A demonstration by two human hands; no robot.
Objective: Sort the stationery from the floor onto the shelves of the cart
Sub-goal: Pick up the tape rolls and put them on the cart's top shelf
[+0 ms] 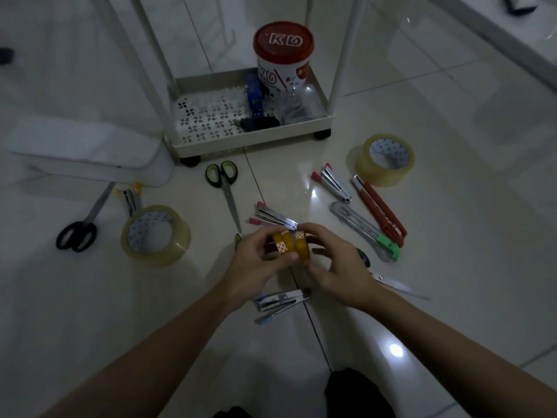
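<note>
Hands are gathering small items: the left hand and right hand are both pinching a stack of small amber tape rolls, seemingly three, above the floor in front of the cart. The next move is calling for carrying the stack over the cart's front edge onto a shelf.

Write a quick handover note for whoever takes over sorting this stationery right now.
Left hand and right hand together hold small yellow tape rolls above the floor.
Done: a blue stapler and a red-lidded tub sit on the cart's bottom shelf.
Left on the floor: two big tape rolls, green-handled scissors, black-handled scissors, staplers, red cutter.
</note>
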